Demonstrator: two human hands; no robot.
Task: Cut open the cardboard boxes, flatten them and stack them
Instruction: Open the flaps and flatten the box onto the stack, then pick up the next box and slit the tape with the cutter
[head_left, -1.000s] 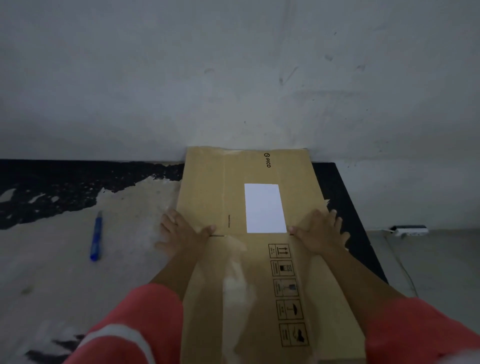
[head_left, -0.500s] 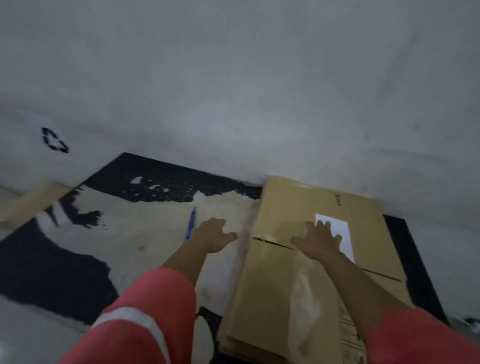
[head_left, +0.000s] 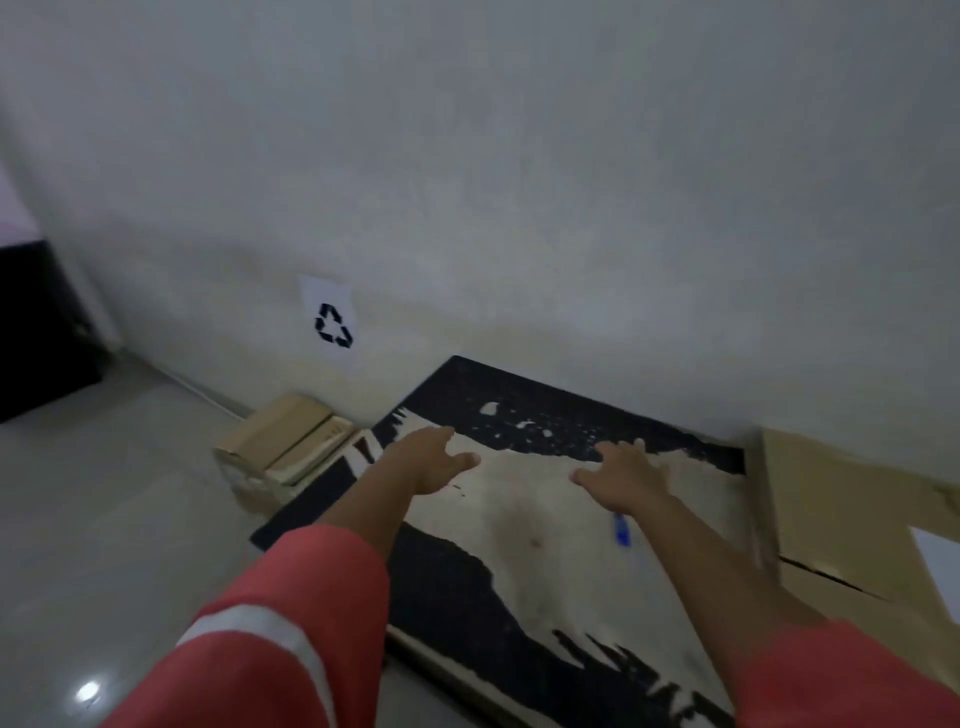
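Both hands, left hand (head_left: 434, 462) and right hand (head_left: 623, 475), are held open and empty above the mat (head_left: 519, 597). Flattened cardboard (head_left: 852, 509) is noted at 3 o'clock, a box stack (head_left: 285, 447) at 10 o'clock.

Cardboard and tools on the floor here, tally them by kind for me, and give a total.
Flattened cardboard box, beside the mat: 1
Unflattened cardboard boxes, by the wall under the recycling sign: 1 cluster, exact number unclear
Blue cutter, on the mat: 1
Total: 3
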